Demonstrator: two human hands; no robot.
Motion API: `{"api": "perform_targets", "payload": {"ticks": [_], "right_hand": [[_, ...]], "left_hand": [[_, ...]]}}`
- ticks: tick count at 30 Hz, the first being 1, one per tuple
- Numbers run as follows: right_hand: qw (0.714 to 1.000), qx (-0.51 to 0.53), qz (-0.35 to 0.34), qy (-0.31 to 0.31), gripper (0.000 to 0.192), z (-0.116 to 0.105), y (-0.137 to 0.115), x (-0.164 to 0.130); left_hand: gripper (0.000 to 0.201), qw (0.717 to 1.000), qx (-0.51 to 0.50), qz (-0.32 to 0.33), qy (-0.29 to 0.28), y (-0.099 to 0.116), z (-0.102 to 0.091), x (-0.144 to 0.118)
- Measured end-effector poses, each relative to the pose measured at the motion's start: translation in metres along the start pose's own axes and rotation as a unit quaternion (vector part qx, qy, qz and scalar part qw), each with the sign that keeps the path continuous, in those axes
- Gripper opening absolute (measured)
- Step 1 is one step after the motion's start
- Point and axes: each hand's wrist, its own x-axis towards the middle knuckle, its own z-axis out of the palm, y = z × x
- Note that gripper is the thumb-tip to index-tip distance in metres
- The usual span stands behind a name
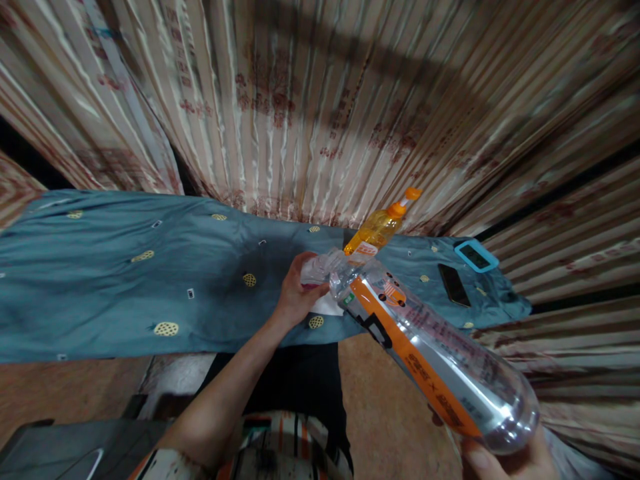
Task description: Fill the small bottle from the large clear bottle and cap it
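the clear plastic bottle (435,360) with the orange label strip lies tilted between the two hands, its neck pointing away from the person and its base low and near. the right hand (505,460) cups the base from below, fingers wrapped around the bottom edge; only part of that hand shows at the lower border of the view. the left hand (296,293) is clenched around a small crumpled clear plastic piece (320,267) right at the bottle's neck, and something white shows just under that hand; whether the piece is a cup, a wrapper or a second small bottle cannot be told from the blur. the mouth of the big bottle touches or nearly touches what the left hand grips.

just beyond the left hand stands an orange drink bottle (377,230) with an orange sports cap, leaning to the right. further right of it, past the neck of the clear bottle, a dark phone (454,285) lies flat, and beside that a small device with a light blue frame (476,256). all of these rest on a teal cloth (125,280) with yellow round motifs, spread out ahead of both hands. behind it hangs a striped patterned curtain (300,100).
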Motion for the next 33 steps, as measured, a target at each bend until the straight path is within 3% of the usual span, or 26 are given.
{"api": "perform_targets", "payload": {"ticks": [33], "right_hand": [[1.000, -0.007, -0.006, 0.007, 0.094, 0.0019, -0.0032, 0.0017]], "left_hand": [[0.068, 1.000, -0.018, -0.001, 0.004, -0.0032, 0.0006, 0.0000]]}}
